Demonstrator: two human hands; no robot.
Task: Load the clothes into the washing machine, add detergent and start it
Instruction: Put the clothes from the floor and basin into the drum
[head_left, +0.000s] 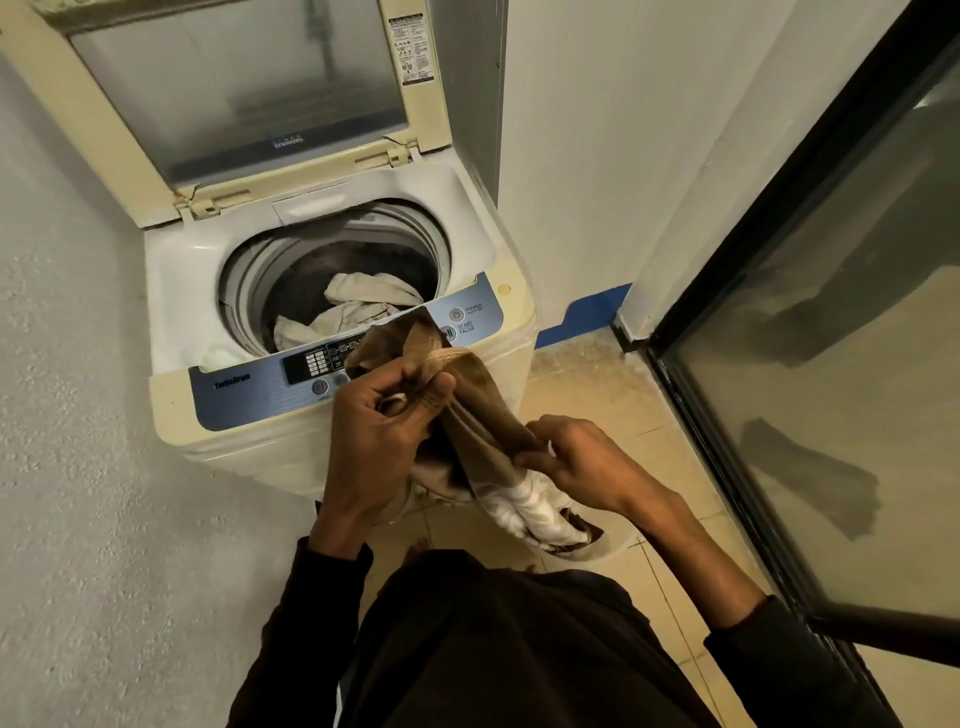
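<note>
Head view: a person stands before a top-loading washer (332, 395), lid (218, 93) raised.
Left hand (382, 415): fingers curled round the upper bunch of a brown garment (467, 410), thumb pressed on it, held over the control panel (291, 374).
Right hand (576, 462): thumb and fingers pinch the garment's lower edge, in front of the washer.
Drum (332, 270): pale clothes (358, 306) lie inside.
Basket (597, 548): on the floor under the right hand, white cloth (530, 506) in it.
Glass door (831, 364): to the right.
</note>
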